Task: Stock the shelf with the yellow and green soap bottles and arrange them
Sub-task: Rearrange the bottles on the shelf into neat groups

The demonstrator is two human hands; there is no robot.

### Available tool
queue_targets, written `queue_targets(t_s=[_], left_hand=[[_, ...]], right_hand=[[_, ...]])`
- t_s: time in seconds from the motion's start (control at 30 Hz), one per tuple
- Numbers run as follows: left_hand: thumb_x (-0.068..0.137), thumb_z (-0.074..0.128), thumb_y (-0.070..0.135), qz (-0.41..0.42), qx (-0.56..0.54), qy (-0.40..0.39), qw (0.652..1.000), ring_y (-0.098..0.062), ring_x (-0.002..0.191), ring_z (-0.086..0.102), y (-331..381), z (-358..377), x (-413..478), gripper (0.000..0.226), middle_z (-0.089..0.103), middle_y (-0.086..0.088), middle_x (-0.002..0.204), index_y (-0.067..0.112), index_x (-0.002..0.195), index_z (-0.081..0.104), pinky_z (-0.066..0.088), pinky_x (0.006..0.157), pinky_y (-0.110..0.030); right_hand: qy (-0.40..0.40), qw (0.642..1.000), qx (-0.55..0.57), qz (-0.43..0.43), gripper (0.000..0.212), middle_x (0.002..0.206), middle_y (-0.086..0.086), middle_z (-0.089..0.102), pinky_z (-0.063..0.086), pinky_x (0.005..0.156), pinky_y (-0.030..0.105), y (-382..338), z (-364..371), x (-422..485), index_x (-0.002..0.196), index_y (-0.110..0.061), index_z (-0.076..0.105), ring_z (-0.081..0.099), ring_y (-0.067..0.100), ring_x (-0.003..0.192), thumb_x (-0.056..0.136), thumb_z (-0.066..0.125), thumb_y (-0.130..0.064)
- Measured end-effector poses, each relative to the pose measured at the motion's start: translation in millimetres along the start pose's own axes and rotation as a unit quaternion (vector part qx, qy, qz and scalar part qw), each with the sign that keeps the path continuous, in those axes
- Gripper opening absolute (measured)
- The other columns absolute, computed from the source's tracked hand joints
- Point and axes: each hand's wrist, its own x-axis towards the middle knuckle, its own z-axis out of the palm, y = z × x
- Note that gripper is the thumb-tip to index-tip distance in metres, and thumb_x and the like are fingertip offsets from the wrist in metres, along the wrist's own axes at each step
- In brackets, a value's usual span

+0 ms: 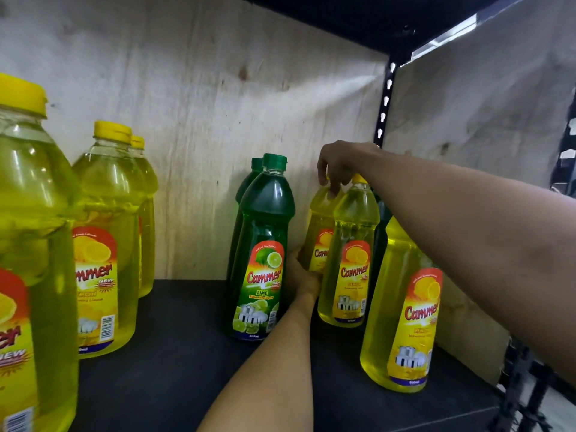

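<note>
On the dark shelf (pixel 174 353) two slim green lime bottles (pixel 263 244) stand one behind the other near the back wall. To their right stands a row of slim yellow lemon bottles. The rearmost yellow bottle (pixel 321 232) is gripped low on its body by my left hand (pixel 300 275), while my right hand (pixel 339 166) pinches its neck and cap from above. In front of it stand a second yellow bottle (pixel 349 260) and a third (pixel 402 307), partly hidden by my right forearm. A dark green bottle (pixel 381 241) shows behind them.
Three large yellow bottles (pixel 106 238) stand in a row at the left, the nearest at the frame edge. A plywood back wall (pixel 218 120) and side panel close the shelf. A black slotted upright (pixel 385 104) stands at the right corner. Dark shelf surface shows between the groups.
</note>
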Motion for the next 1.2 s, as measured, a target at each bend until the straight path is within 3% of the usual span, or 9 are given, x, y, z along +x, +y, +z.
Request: queue_targets(t_s=[0.1,0.23,0.37,0.53,0.63,0.77,0.93,1.03,1.2], left_hand=[[0.081,0.079,0.014,0.002,0.018,0.011,1.000,-0.023,0.125,0.056,-0.7,1.4,1.7,0.062,0.063,-0.001,0.133,0.019,0.138,0.055,0.037,0.085,-0.023],[0.082,0.078,0.014,0.001,0.016,-0.004,1.000,-0.022,0.127,0.056,-4.3,0.3,1.0,0.064,0.061,-0.002,0.137,0.020,0.141,0.053,0.042,0.094,-0.027],[0.085,0.074,0.009,-0.040,-0.023,0.010,0.999,-0.029,0.133,0.050,-3.4,-2.3,-12.0,0.069,0.054,-0.010,0.144,0.012,0.146,0.042,0.041,0.106,-0.037],[0.091,0.046,-0.002,-0.045,-0.089,-0.013,0.995,-0.026,0.107,0.060,-1.6,-9.9,-34.7,0.031,0.062,-0.008,0.116,0.024,0.106,0.055,0.048,0.085,-0.033],[0.088,0.048,0.001,-0.044,-0.050,-0.145,0.987,-0.015,0.100,0.061,-1.4,-12.3,-43.6,0.044,0.064,0.002,0.114,0.029,0.123,0.054,0.051,0.082,-0.033],[0.074,0.083,0.019,-0.012,0.049,-0.239,0.970,-0.014,0.116,0.061,-2.2,-13.0,-48.1,0.079,0.067,0.012,0.116,0.034,0.140,0.042,0.047,0.105,-0.041],[0.066,0.091,0.031,-0.003,0.076,-0.263,0.962,-0.014,0.121,0.060,-4.9,-22.0,-46.8,0.093,0.064,0.005,0.131,0.032,0.144,0.039,0.046,0.105,-0.038],[0.067,0.090,0.032,-0.003,0.077,-0.280,0.957,-0.015,0.123,0.058,-2.6,-24.5,-49.1,0.095,0.063,0.003,0.133,0.031,0.146,0.037,0.045,0.108,-0.042],[0.069,0.089,0.028,-0.012,0.078,-0.281,0.956,-0.012,0.117,0.060,-0.4,-23.9,-49.3,0.094,0.064,0.008,0.126,0.029,0.147,0.036,0.047,0.103,-0.036]], right_hand=[[-0.002,1.000,-0.005,0.000,0.040,0.079,-0.006,0.070,0.059,0.076,0.033,2.0,-0.8,-5.3,0.096,-0.026,0.074,0.070,0.014,0.072,0.061,0.094,-0.023],[-0.014,0.999,-0.038,-0.006,0.049,0.110,-0.002,0.067,0.055,0.090,0.038,0.8,-6.5,-13.2,0.117,-0.023,0.070,0.064,0.019,0.093,0.072,0.087,-0.031],[-0.087,0.993,-0.076,0.017,0.072,0.141,0.009,0.053,0.052,0.092,0.042,1.3,-24.9,-31.5,0.144,-0.020,0.048,0.059,0.031,0.115,0.082,0.076,-0.044],[-0.122,0.991,0.042,0.040,0.067,0.128,0.017,0.061,0.056,0.090,0.054,14.9,-42.6,-59.0,0.135,-0.008,0.054,0.071,0.037,0.096,0.078,0.083,-0.027],[-0.126,0.989,0.066,0.032,0.039,0.115,0.008,0.071,0.055,0.093,0.053,22.8,-38.7,-69.4,0.121,-0.012,0.067,0.075,0.028,0.086,0.084,0.077,-0.013],[-0.076,0.994,0.076,0.003,0.027,0.061,-0.017,0.071,0.058,0.090,0.044,30.2,-31.5,-80.0,0.116,-0.019,0.072,0.076,0.018,0.076,0.091,0.068,-0.008],[-0.071,0.992,0.098,-0.023,0.036,0.076,-0.014,0.070,0.059,0.088,0.040,34.3,-29.4,-86.8,0.126,-0.016,0.068,0.076,0.021,0.082,0.092,0.065,-0.003],[-0.069,0.990,0.119,-0.029,0.039,0.076,-0.010,0.068,0.062,0.076,0.033,35.1,-30.2,-88.5,0.129,-0.011,0.066,0.076,0.025,0.083,0.091,0.065,0.000],[-0.063,0.985,0.154,-0.032,0.041,0.078,-0.007,0.069,0.060,0.087,0.040,40.7,-26.6,-85.4,0.129,-0.012,0.065,0.075,0.029,0.087,0.090,0.068,-0.002]])
